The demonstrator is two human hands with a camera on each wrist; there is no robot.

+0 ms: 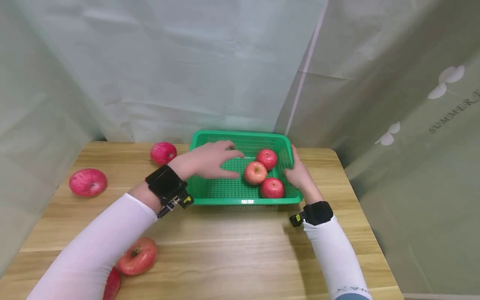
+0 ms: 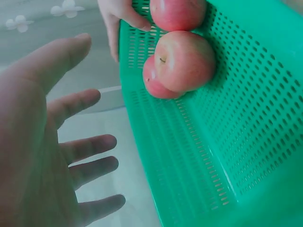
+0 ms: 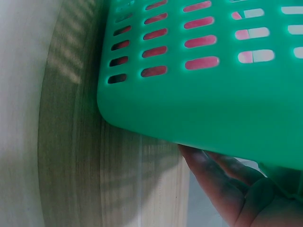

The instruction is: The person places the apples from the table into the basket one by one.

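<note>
A green perforated plastic basket (image 1: 225,201) stands toward the back of the table with three red apples (image 1: 272,188) grouped in its right half. Over the basket's left half hovers my left hand (image 1: 215,160), fingers spread and holding nothing. The left wrist view shows that hand's palm (image 2: 33,156) apart from the apples (image 2: 184,61). My right hand (image 1: 301,175) grips the basket's right side, with the thumb over the rim. In the right wrist view, its fingers (image 3: 213,184) are against the outside of the basket (image 3: 199,113), which partly hides them.
On the wooden table (image 1: 225,258), one apple (image 1: 163,153) lies left of the basket and another apple (image 1: 88,182) lies farther left. Near my left forearm are an apple (image 1: 138,256) and a partly hidden apple (image 1: 111,285). Pale curtains (image 1: 187,75) surround the table's back and sides.
</note>
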